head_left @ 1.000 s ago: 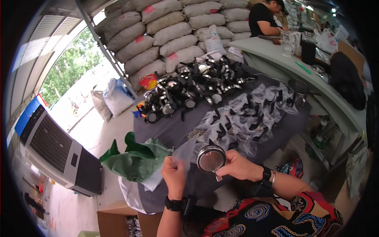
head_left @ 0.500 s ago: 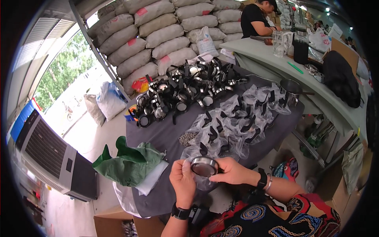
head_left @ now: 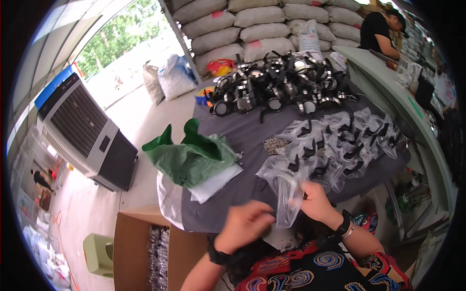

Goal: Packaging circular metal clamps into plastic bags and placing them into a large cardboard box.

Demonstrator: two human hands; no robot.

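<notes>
My right hand point(head_left: 319, 202) is closed on a clear plastic bag point(head_left: 288, 208), which hangs down over the table's near edge. Something black shows by its fingers; whether it is the round piece's handle I cannot make out. My left hand point(head_left: 246, 226), smeared by motion, is to the left of the bag and apart from it. Just beyond, several bagged pieces point(head_left: 347, 145) with black handles lie on the grey tablecloth point(head_left: 233, 194). Farther back is a heap of unbagged round metal-rimmed pieces point(head_left: 274, 104) with black handles.
A green plastic bag point(head_left: 189, 162) lies on white sheets point(head_left: 218, 183) at the table's left. Below stands an open cardboard box point(head_left: 133, 242) of wrapped items. An air cooler point(head_left: 87, 131) is left, stacked sacks point(head_left: 264, 31) behind; another person point(head_left: 378, 34) works at the right-hand table point(head_left: 374, 65).
Both hands held a round metal-rimmed piece before. Now my left hand has come off and moved down and right, while my right hand grips a plastic bag. The view has swung left.
</notes>
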